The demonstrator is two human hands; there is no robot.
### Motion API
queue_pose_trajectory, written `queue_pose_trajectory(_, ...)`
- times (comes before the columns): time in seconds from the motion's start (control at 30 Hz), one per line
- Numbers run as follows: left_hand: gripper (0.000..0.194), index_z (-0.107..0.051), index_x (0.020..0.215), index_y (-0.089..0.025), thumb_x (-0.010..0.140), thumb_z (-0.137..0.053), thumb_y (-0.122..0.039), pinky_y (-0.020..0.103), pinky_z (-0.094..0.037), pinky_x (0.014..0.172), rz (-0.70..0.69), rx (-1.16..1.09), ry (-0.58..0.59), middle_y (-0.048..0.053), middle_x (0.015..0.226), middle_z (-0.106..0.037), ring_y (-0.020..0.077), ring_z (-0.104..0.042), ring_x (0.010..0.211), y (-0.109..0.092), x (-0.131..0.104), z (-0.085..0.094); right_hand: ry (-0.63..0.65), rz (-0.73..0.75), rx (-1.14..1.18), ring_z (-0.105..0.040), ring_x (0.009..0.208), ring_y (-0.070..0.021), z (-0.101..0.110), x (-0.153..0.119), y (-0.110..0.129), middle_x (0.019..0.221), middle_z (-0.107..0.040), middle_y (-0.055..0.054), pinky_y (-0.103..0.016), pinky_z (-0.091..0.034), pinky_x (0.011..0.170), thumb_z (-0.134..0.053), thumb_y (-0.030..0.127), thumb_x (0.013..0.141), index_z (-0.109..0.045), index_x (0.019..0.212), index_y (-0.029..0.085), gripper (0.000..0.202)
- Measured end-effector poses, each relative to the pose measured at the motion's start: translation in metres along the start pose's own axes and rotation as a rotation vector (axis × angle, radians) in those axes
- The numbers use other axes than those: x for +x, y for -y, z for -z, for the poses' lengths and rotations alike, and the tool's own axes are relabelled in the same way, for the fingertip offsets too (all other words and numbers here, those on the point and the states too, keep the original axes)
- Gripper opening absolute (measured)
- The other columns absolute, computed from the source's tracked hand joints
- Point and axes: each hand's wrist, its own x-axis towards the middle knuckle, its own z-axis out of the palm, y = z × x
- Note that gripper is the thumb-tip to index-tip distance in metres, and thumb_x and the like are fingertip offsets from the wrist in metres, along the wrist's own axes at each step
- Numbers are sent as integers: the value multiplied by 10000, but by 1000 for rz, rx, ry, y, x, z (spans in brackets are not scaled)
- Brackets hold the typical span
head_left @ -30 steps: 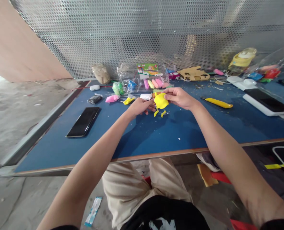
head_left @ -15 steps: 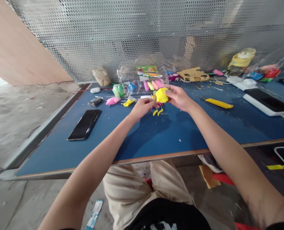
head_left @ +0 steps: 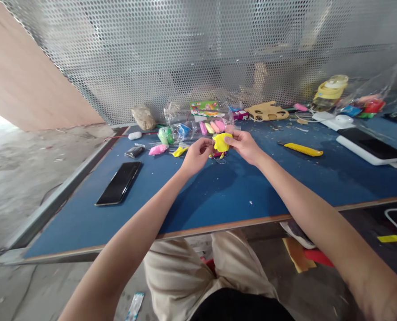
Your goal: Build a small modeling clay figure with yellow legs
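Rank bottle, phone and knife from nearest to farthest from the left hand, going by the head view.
1. Phone: left of the left hand.
2. Knife: right, beyond the right hand.
3. Bottle: farther right, at the back.

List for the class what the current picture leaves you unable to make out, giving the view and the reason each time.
- Head view: what the left hand's fingertips touch; its own fingers hide it.
- Head view: the far side of the yellow piece in the right hand; its near side hides it.
- Head view: wording on the green card; too small.
- Head view: the floor wrapper's lower end; cut off by the bottom edge.
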Motion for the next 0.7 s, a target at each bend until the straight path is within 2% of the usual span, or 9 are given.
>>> queue_pose_trajectory(0.13, 135, -613, 1047, -194, 933, -601, -266, 314, -552, 829, -69, 7, 41, 55, 969, -746, 172, -712, 892, 0, -3, 0, -93, 58, -113, -700, 888, -211, 0, 2, -2, 900, -762, -18, -373, -578, 876, -845, 715, 636, -765, 859, 248, 523)
queue_pose_trajectory(0.27, 154, -608, 1093, -196, 969, -578, -282, 317, -549, 855, -138, 6, 34, 76, 1036, -751, 172, -716, 935, -1, -5, 1, -205, 130, -161, -662, 971, -209, -3, 2, -4, 933, -738, -5, -378, -538, 947, -809, 709, 697, -789, 938, 275, 497)
queue_pose_trajectory(0.4, 178, -606, 1122, -199, 960, -591, -272, 324, -551, 870, -152, 31, 0, 88, 1109, -752, 177, -712, 971, -2, -6, 2, -196, 132, -142, -652, 1016, -215, -11, -1, -1, 961, -732, -12, -384, -522, 965, -797, 705, 716, -782, 908, 287, 461)
queue_pose_trajectory(0.53, 202, -603, 1140, -202, 959, -590, -290, 310, -547, 845, -151, 65, 4, 76, 1088, -749, 177, -706, 959, -3, -6, 2, -192, 209, -183, -646, 1072, -218, -16, -4, 3, 1041, -735, -33, -378, -497, 984, -807, 646, 745, -781, 865, 271, 395)
queue_pose_trajectory(0.7, 215, -609, 1162, -201, 975, -566, -296, 277, -528, 765, -177, 110, 9, 63, 1025, -743, 161, -686, 884, -4, -7, 2, -169, 243, -195, -652, 974, -213, -17, -5, 4, 1025, -736, -39, -369, -507, 843, -793, 578, 794, -795, 918, 266, 336)
